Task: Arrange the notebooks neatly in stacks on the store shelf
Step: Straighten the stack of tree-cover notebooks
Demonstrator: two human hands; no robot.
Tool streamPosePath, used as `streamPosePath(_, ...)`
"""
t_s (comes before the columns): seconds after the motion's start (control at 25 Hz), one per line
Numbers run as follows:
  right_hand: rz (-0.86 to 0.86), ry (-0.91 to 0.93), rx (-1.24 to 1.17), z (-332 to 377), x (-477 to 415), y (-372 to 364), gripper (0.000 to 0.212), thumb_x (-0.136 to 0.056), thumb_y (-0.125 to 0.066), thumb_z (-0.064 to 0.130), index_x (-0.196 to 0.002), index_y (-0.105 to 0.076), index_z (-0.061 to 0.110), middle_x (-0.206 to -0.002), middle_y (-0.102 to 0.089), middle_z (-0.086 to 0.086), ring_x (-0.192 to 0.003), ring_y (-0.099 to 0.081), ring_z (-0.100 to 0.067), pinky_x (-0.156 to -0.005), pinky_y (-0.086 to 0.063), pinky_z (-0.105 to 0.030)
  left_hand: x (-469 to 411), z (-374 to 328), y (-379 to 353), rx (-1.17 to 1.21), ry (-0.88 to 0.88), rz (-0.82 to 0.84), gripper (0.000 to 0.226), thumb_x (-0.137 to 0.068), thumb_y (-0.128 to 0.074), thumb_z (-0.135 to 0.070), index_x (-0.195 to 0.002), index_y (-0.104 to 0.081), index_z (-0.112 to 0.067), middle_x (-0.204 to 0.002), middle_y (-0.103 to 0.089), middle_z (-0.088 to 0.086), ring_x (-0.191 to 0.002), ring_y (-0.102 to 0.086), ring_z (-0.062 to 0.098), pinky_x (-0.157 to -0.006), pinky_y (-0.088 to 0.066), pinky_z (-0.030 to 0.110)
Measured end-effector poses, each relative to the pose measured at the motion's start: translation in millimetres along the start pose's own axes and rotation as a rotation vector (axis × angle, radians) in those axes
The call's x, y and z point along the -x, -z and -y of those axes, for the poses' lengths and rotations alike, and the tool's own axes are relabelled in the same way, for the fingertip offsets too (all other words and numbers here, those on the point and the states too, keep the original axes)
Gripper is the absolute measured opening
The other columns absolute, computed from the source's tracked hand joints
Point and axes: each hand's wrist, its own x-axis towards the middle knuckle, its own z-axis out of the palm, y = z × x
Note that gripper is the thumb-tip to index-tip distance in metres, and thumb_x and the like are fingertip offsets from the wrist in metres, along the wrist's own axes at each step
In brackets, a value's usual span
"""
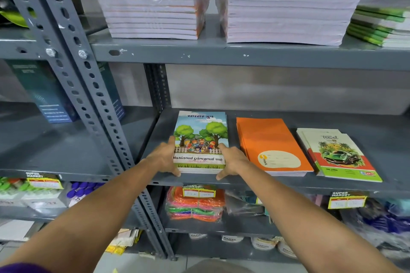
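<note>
A low stack of notebooks with a tree-and-children cover lies flat on the grey middle shelf, near its front edge. My left hand presses flat against the stack's left side, and my right hand presses against its right side, thumbs at the front corners. To the right lie an orange notebook stack and a stack of green car-cover notebooks, whose top copies sit slightly askew.
The upper shelf carries two tall wrapped notebook piles and a green-spined pile. A perforated steel upright stands left of the stacks. Packets and price tags fill the lower shelf.
</note>
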Motion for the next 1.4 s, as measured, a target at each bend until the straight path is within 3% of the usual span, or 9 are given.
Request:
streamPosePath(0.24, -0.007, -0.005, 0.001, -1, 3, 0, 0.093, -0.061, -0.089, 0.036, -0.134, -0.036, 0.015, -0.120, -0.061, -0.012, -0.109, -0.060, -0.032, -0.089, -0.051, -0.039, 2, 0, 5, -0.028, -0.041, 0.007, 0.109, -0.048, -0.094, -0.033, -0.132, -0.025, -0.019, -0.118, -0.054, 0.010, -0.105, -0.057, 0.028, -0.090, -0.052, 0.044)
streamPosePath(0.44, 0.016, -0.009, -0.009, -2, 5, 1, 0.109, -0.069, -0.086, 0.031, -0.152, -0.017, 0.018, -0.139, -0.051, -0.014, -0.123, -0.053, -0.035, -0.096, -0.047, -0.040, 3, 0, 5, -0.090, -0.095, 0.020, 0.119, -0.052, -0.093, -0.022, -0.142, -0.016, -0.020, -0.120, -0.053, 0.012, -0.110, -0.057, 0.030, -0.091, -0.050, 0.040)
streamPosePath(0.8, -0.007, -0.035, -0.100, -2, 7, 2, 0.097, -0.066, -0.088, 0.026, -0.146, -0.033, 0.021, -0.131, -0.056, -0.012, -0.118, -0.056, -0.033, -0.098, -0.049, -0.039, 3, 4, 8, 0.002, -0.030, -0.005, 0.100, -0.046, -0.095, -0.021, -0.123, -0.032, -0.016, -0.113, -0.058, 0.007, -0.102, -0.058, 0.026, -0.086, -0.051, 0.038)
streamPosePath(0.92, -0.017, -0.036, -0.104, -1, 9, 1, 0.101, -0.065, -0.088, 0.026, -0.147, -0.029, 0.020, -0.134, -0.054, -0.013, -0.120, -0.055, -0.033, -0.099, -0.049, -0.040, 3, 7, 7, -0.011, -0.026, -0.006, 0.094, -0.047, -0.095, -0.026, -0.118, -0.034, -0.017, -0.108, -0.058, 0.004, -0.097, -0.058, 0.023, -0.083, -0.052, 0.038)
streamPosePath(1.0, 0.042, -0.080, -0.167, -1, 9, 2, 0.118, -0.064, -0.089, 0.030, -0.153, -0.012, 0.015, -0.140, -0.047, -0.014, -0.125, -0.051, -0.033, -0.100, -0.046, -0.039, 1, 13, 13, 0.097, 0.013, 0.092, 0.082, -0.051, -0.093, -0.032, -0.113, -0.041, -0.015, -0.104, -0.059, -0.001, -0.093, -0.061, 0.018, -0.076, -0.055, 0.034)
streamPosePath(1.08, 0.140, -0.135, -0.256, -3, 8, 7, 0.127, -0.063, -0.087, 0.042, -0.153, -0.005, 0.009, -0.145, -0.040, -0.013, -0.130, -0.046, -0.031, -0.101, -0.044, -0.037, -2, 15, 24, 0.412, 0.119, 0.286, 0.057, -0.066, -0.085, -0.037, -0.107, -0.053, -0.012, -0.101, -0.067, 0.001, -0.088, -0.068, 0.017, -0.067, -0.059, 0.030)
streamPosePath(1.16, 0.191, -0.182, -0.333, -7, 5, 13, 0.100, -0.073, -0.078, 0.050, -0.145, -0.027, 0.004, -0.133, -0.046, -0.009, -0.116, -0.053, -0.024, -0.088, -0.050, -0.031, -4, 14, 24, 0.614, 0.214, 0.327, 0.032, -0.084, -0.070, -0.034, -0.102, -0.061, -0.008, -0.094, -0.072, 0.009, -0.078, -0.072, 0.019, -0.064, -0.061, 0.031)
streamPosePath(1.28, 0.122, -0.206, -0.379, -5, 2, 10, 0.051, -0.096, -0.055, 0.034, -0.133, -0.045, 0.000, -0.123, -0.052, -0.011, -0.109, -0.059, -0.026, -0.072, -0.053, -0.028, -8, 8, 11, 0.533, 0.274, 0.086, 0.021, -0.091, -0.061, -0.021, -0.084, -0.063, -0.001, -0.092, -0.067, 0.017, -0.068, -0.069, 0.025, -0.054, -0.061, 0.034)
streamPosePath(1.4, 0.086, -0.203, -0.255, 0, 1, 6, 0.036, -0.099, -0.047, 0.023, -0.125, -0.052, -0.001, -0.117, -0.058, -0.014, -0.093, -0.058, -0.025, -0.058, -0.042, -0.024, -10, 7, 5, 0.473, 0.266, 0.047, 0.021, -0.091, -0.061, -0.019, -0.086, -0.065, 0.001, -0.097, -0.067, 0.019, -0.071, -0.070, 0.028, -0.051, -0.061, 0.033)
